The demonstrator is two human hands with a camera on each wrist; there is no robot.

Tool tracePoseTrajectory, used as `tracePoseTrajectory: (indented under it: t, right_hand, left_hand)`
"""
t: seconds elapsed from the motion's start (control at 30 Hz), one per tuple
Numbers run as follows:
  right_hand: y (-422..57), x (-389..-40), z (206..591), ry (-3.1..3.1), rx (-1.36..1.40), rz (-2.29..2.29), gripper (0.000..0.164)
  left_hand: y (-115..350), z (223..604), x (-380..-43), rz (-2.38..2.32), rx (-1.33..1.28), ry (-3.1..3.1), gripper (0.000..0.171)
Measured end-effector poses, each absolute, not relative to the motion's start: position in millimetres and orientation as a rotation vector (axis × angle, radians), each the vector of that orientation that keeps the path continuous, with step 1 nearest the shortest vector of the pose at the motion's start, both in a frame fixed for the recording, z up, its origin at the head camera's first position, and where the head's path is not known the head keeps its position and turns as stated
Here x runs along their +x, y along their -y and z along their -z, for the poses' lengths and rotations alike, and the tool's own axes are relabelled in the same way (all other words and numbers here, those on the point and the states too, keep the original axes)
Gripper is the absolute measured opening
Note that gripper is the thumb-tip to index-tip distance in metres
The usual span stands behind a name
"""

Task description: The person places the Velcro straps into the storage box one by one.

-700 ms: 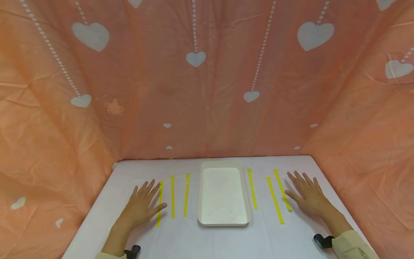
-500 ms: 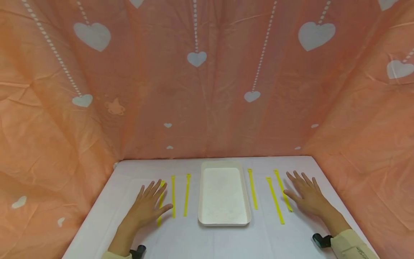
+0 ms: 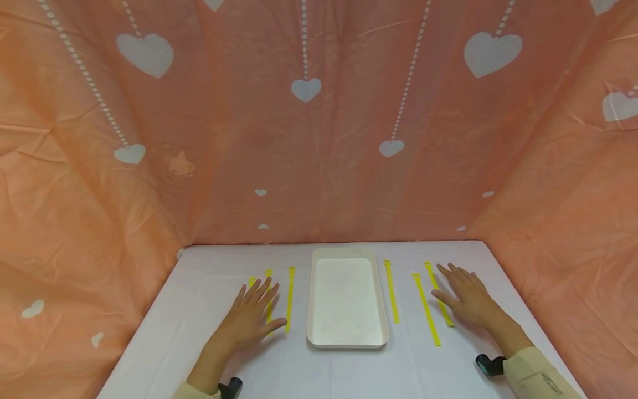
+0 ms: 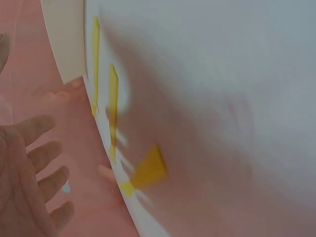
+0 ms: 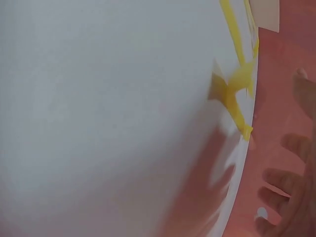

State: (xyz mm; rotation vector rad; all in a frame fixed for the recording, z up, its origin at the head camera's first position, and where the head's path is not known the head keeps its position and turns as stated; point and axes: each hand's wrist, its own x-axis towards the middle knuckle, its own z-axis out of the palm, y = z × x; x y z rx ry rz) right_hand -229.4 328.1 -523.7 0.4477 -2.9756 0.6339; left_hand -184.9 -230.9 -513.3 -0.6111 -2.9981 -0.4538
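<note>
Yellow cable straps with slotted heads lie lengthwise on both sides of a white tray in the head view. My left hand, fingers spread, hovers over the two leftmost straps and partly hides them; its thumb overlaps the third strap. In the left wrist view a strap lies below that hand, apart from it. My right hand is held above the table beside the outermost right strap, fingers extended. Two more straps, the inner strap and the middle strap, lie nearer the tray. Both hands hold nothing.
A white cloth covers the table. An orange-pink curtain with white hearts encloses the back and both sides. Each wrist wears a small black camera, such as the right camera.
My left hand has moved right, from beside the outermost left strap to over the straps nearer the tray. The right hand has shifted slightly left. The straps stay put.
</note>
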Motion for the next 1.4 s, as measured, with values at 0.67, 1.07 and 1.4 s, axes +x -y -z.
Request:
tracePoseTrajectory:
  t: [0.67,1.07,1.4]
  right_hand:
    - [-318,-244,523,3.015,0.358,-0.756,0.077]
    - [-316,-254,525,3.004,0.332,-0.886,0.070]
    - [-313,-264,528,2.934,0.354,-0.918,0.051]
  left_hand:
    - [190,514,-184,0.442,-0.759,3.023,0.097]
    - [172,517,-179,0.482,-0.825,2.987,0.102]
    - [158,518,-175,0.496,-0.862,2.941,0.108]
